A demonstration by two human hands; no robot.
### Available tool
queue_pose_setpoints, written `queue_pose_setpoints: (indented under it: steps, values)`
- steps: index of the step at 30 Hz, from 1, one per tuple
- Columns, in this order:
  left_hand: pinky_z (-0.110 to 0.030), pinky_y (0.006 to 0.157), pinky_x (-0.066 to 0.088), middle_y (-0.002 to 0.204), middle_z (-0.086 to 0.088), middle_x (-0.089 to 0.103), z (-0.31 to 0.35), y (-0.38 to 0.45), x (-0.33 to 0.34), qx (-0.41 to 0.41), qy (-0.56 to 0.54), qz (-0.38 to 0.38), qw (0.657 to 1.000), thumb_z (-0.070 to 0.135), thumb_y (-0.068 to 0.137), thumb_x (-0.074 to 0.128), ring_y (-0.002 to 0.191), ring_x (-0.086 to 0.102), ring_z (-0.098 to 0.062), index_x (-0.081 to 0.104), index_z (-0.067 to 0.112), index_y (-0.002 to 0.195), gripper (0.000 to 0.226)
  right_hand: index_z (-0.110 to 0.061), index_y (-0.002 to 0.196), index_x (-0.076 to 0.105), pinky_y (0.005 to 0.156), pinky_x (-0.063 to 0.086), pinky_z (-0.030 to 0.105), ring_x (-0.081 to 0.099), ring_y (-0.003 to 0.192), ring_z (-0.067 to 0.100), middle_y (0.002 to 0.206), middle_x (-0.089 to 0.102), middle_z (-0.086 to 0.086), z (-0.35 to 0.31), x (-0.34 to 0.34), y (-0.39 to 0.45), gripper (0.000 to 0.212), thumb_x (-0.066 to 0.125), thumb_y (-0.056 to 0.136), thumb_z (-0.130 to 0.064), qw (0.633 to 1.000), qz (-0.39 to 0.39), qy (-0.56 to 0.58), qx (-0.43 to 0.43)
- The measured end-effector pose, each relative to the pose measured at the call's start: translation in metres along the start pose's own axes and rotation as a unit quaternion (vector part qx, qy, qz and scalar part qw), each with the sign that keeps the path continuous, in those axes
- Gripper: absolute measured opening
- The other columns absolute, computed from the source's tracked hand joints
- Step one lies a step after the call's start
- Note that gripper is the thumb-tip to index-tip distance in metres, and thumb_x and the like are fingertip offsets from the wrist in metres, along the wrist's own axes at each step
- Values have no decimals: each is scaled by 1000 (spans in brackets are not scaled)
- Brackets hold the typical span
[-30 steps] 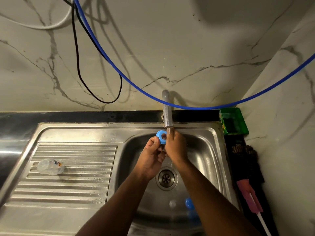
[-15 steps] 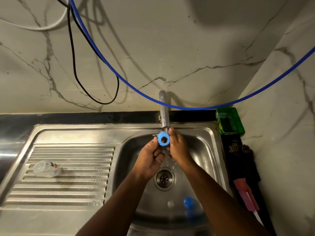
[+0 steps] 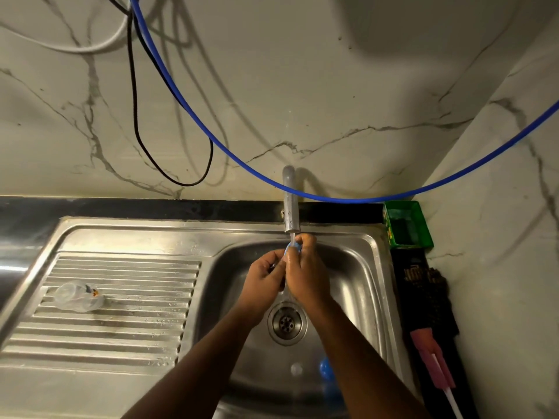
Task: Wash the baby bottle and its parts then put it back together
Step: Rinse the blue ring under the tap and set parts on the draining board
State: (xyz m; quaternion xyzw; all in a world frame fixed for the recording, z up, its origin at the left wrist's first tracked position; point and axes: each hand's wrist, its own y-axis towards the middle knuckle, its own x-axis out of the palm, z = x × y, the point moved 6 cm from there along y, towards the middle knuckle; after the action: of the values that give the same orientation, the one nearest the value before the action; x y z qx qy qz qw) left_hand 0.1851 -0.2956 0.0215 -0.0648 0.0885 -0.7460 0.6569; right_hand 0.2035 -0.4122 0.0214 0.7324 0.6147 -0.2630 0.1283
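Blue collar ring (image 3: 292, 247) now turned edge-on under tap (image 3: 291, 204), both hands (image 3: 290, 276) pinching it; rinse step, next: set aside, wash bottle (image 3: 77, 296).

You get dim, warm light from above; soft cable shadows cross pale marble wall (image 3: 332, 86). Glare streaks ribbed steel drainboard (image 3: 115, 300). Wide-angle bend at edges; slight softness throughout.

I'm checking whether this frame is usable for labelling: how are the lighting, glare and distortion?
Head view: dim, warm light; wide-angle bending curves the counter edge and the blue hose. Glare streaks the drainboard. The cables throw soft shadows on the wall. The blue ring between left hand and right hand is mostly hidden and slightly blurred.
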Motion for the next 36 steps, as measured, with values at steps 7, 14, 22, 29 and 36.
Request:
queue_pose_setpoints:
  steps: [7,14,22,29,36]
  values:
    - [-21,70,48,92,-2,67,8,9,-10,69,123,5,990,15,108,56,74,59,-2,74,18,103,19,-17,118,63,56,44,26,56,66,14,90,64,9,20,18,4,40,41,107,-49,924,-126,283,226]
    - [-28,90,58,123,-4,73,8,22,-20,5,2,31,1000,12,109,49,112,70,-17,67,17,135,32,-24,132,61,83,62,27,72,101,12,124,72,1,17,-6,8,39,74,94,-23,928,-139,334,91]
    - [-33,86,61,109,-3,80,0,31,-17,-85,-42,59,994,9,105,50,104,75,-22,76,19,120,31,-29,125,63,80,59,19,72,104,7,114,74,-10,16,-12,4,44,82,87,-15,955,-111,270,38]
    - [-35,94,61,128,-3,71,6,60,-13,-111,-61,67,990,37,108,51,110,73,-17,58,28,144,38,-36,134,54,90,57,19,68,109,-4,115,69,-23,15,-3,-8,54,80,89,-20,974,-81,211,-14]
    - [-16,60,57,85,1,80,9,67,4,-137,-81,40,986,49,110,40,74,76,-6,67,14,123,45,-33,130,61,94,60,30,70,108,0,116,74,-13,20,-7,-10,46,80,89,-23,977,-80,195,-30]
